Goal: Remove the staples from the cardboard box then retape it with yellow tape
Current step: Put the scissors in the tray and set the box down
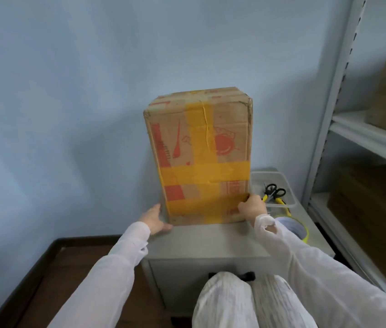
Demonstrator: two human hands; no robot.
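A brown cardboard box [199,143] with red print stands upright on a grey cabinet [206,242] against the blue wall. Strips of yellow tape [201,171] cross its front, one vertical and two horizontal. My left hand [155,220] lies flat against the box's lower left side, fingers straight. My right hand [252,207] grips the lower right edge, fingers curled on the end of the bottom tape strip. A roll of yellow tape [298,229] lies on the cabinet behind my right forearm, partly hidden.
A clear plastic tray [279,183] right of the box holds black-handled scissors [273,190] and a yellow-handled tool [279,201]. A metal shelf rack [343,129] with more cardboard boxes stands at the right. Dark wooden floor lies left of the cabinet; my knees are below.
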